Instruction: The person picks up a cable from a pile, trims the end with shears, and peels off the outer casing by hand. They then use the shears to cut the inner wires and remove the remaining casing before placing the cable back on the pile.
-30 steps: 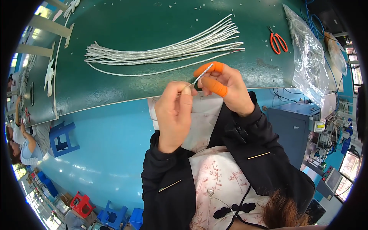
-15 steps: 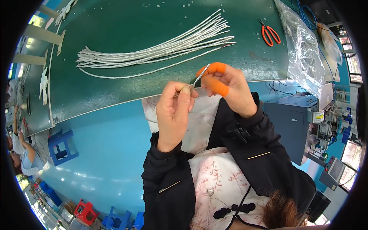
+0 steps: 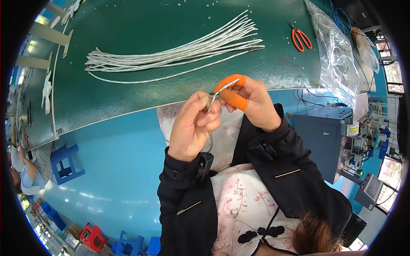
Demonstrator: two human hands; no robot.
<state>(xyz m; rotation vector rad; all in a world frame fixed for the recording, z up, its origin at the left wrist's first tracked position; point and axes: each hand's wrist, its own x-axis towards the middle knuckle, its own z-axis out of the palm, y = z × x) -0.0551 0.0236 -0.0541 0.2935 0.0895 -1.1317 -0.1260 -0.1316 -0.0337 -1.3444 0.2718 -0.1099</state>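
Between my two hands, over the table's near edge, is a thin silvery cable (image 3: 226,86). My left hand (image 3: 196,121) pinches it with bare thumb and fingers. Orange finger covers sit on the thumb and forefinger of my right hand (image 3: 254,100), which are closed on the same cable close to its end. The cable's tip points up and to the right, past the right fingers. A pale stretch of it hangs below my left hand in front of my lap. Farther off, a bundle of similar silvery cables (image 3: 171,59) lies across the green table (image 3: 141,25).
Red-handled pliers (image 3: 301,39) lie at the right of the table, beside a clear plastic bag (image 3: 337,55) of coiled cable. A dark grey cabinet (image 3: 318,136) stands at my right. To the left are a blue stool (image 3: 67,164), a white glove (image 3: 46,93) and another person (image 3: 32,170).
My left hand has turned and its fingers have come closer to the right ones. The cable's end has tilted from steep to flatter, toward the right.
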